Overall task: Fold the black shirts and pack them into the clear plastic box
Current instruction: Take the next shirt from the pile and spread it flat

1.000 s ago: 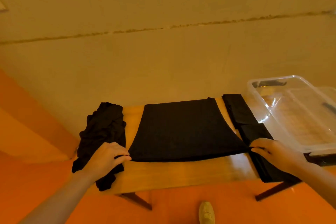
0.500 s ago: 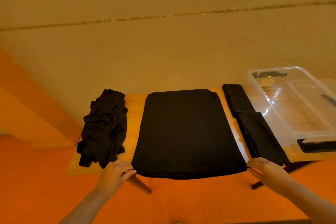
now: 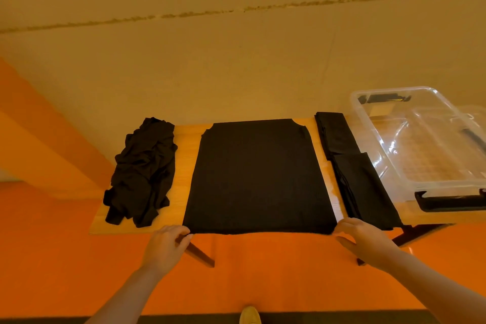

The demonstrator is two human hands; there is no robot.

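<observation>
Hands, left [image 3: 168, 243] and right [image 3: 360, 239], each pinching spread shirt [image 3: 259, 179] corners, two folded shirts [image 3: 352, 165], one heap [image 3: 143, 173].

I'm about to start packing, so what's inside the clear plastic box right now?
The clear plastic box holds no shirts; through its see-through bottom the wooden table shows. A black latch covers part of its near edge.

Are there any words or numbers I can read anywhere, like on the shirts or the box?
No readable text anywhere in this picture.
Flat black shirt: plain, no print or label showing.
Crumpled shirt pile and folded shirts: plain black.
Clear plastic box: no sticker or brand to read; the dark clip at its far end has a faint yellowish line, too small to tell if it is writing.
</observation>
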